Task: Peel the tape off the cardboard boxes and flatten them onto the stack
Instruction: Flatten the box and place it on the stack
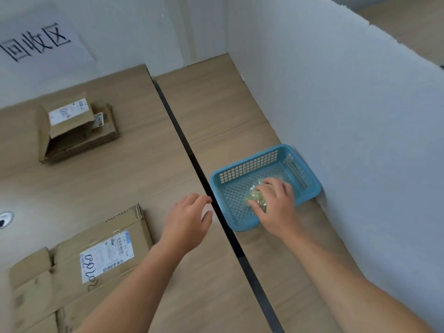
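Yellowish crumpled tape (258, 197) is gripped by the right hand (276, 205), fingers curled round it, inside the blue basket (310, 188); the left hand (186, 224) hovers alongside, loose and empty. Sticky and weightless, the wad will likely cling. Nearby, the cardboard box (79, 267) lies flat on the table (144, 176), light but stiff: take an edge for the far stack (77, 131)

A blue lattice-patterned basket (242, 171) holds yellowish clear tape (258, 197); brown cardboard boxes (79, 131) bear white labels (107, 257).

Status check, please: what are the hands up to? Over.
Right hand curled on tape wad in blue basket. Left hand open, empty. Cardboard box flat beside it, stack beyond. Nothing blocking.
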